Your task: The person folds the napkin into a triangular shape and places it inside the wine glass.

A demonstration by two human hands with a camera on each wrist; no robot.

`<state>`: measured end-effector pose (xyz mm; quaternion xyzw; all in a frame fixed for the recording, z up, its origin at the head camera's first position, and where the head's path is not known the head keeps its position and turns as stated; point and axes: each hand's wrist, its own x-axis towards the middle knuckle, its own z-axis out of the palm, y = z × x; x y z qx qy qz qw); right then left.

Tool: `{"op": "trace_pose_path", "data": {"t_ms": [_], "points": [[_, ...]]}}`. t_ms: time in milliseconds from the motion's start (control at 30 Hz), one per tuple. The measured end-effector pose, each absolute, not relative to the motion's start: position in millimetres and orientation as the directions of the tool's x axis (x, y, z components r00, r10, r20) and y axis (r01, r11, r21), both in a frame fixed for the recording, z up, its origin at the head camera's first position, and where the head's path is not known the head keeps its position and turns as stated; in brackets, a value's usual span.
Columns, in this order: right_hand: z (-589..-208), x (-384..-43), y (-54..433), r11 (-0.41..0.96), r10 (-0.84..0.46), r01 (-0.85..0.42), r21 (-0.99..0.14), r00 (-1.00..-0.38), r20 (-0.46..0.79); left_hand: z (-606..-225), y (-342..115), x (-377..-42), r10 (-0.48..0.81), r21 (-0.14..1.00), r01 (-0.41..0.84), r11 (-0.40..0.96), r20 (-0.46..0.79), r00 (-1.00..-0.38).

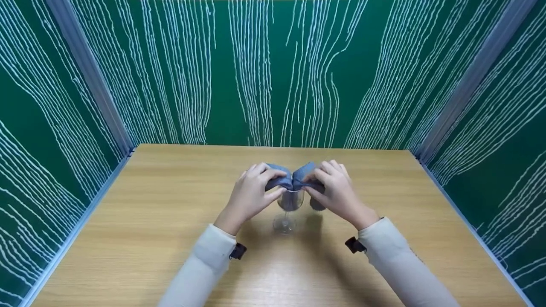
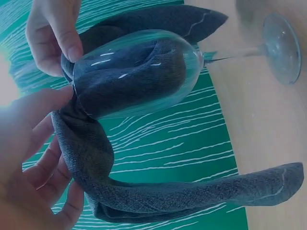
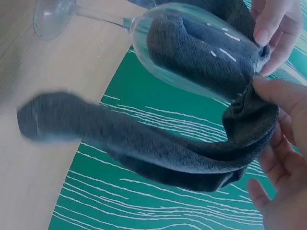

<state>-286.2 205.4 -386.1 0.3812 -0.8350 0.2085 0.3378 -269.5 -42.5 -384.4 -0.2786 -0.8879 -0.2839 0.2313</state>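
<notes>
A clear stemmed wine glass stands upright on the table in the head view. Bunched inside its bowl is a blue-grey cloth, whose two long ends come over the rim and hang down on either side. My left hand holds the cloth on the left, its thumb right at the rim and its fingers behind the fold. On the right side my right hand holds the other length the same way. In the right wrist view, one hanging end is blurred.
The wooden table lies under the glass, with arm shadows on it. Green panels with white wavy lines surround it at the back and sides, joined by grey posts. A dark wrist device sits at the left cuff, another at the right.
</notes>
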Motion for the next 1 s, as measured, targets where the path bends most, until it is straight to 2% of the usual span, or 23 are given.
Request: {"op": "trace_pose_path", "data": {"t_ms": [133, 267, 467, 733, 1000], "points": [[-389, -286, 205, 0.589, -0.499, -0.803, -0.09, -0.449, 0.742, -387, -41, -271, 0.372, 0.37, 0.65, 0.664, 0.59, -0.716], [-393, -285, 206, 0.586, -0.501, -0.806, -0.087, -0.445, 0.742, -390, -42, -271, 0.375, 0.36, 0.672, 0.647, 0.616, -0.692], [-394, -283, 209, 0.579, -0.506, -0.805, -0.127, -0.477, 0.718, -395, -44, -271, 0.378, 0.379, 0.687, 0.619, 0.623, -0.685], [-391, -283, 214, 0.558, -0.502, -0.815, -0.156, -0.481, 0.719, -394, -48, -270, 0.398, 0.392, 0.681, 0.619, 0.591, -0.702], [-390, -280, 227, 0.577, -0.481, -0.795, -0.188, -0.516, 0.709, -393, -58, -269, 0.385, 0.401, 0.686, 0.606, 0.607, -0.695]]}}
